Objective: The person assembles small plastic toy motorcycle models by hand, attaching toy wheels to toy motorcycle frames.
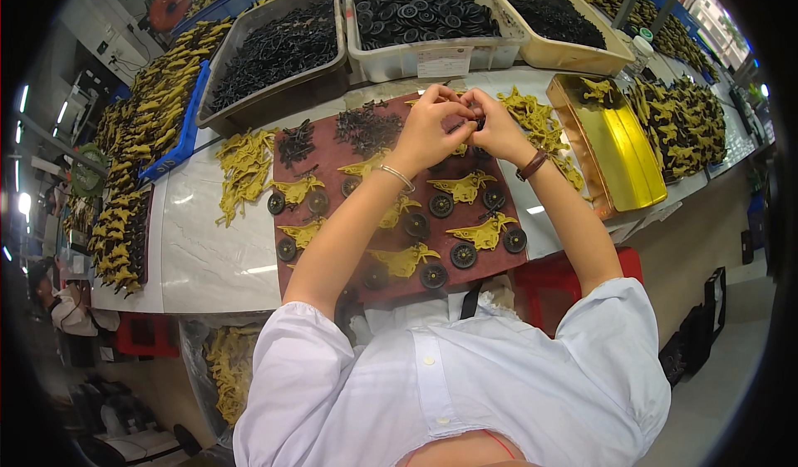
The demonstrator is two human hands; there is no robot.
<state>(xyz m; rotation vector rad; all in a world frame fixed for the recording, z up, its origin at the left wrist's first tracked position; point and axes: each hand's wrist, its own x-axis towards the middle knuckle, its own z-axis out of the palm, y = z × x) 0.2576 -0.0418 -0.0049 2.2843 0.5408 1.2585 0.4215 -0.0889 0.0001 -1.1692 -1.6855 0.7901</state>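
Note:
My left hand (432, 130) and my right hand (497, 128) meet above the far part of a red-brown mat (332, 147). Both are closed, fingertips pinched together around a small black part (479, 123); fingers cover most of it, so its exact shape is hidden. Below my wrists, yellow toy motorcycle bodies (461, 187) lie in rows on the mat, with black toy wheels (440, 205) at their ends. My forearms block some of these. Left of my left hand, small loose black plastic parts (366, 130) lie heaped on the mat.
Along the back stand a grey bin (331, 55) of black parts, a white bin (391, 64) of black wheels and a cream bin (611, 55). Yellow bodies (245, 168) pile left of the mat. A shiny gold tray (623, 159) stands right; a blue crate (179, 147) sits left.

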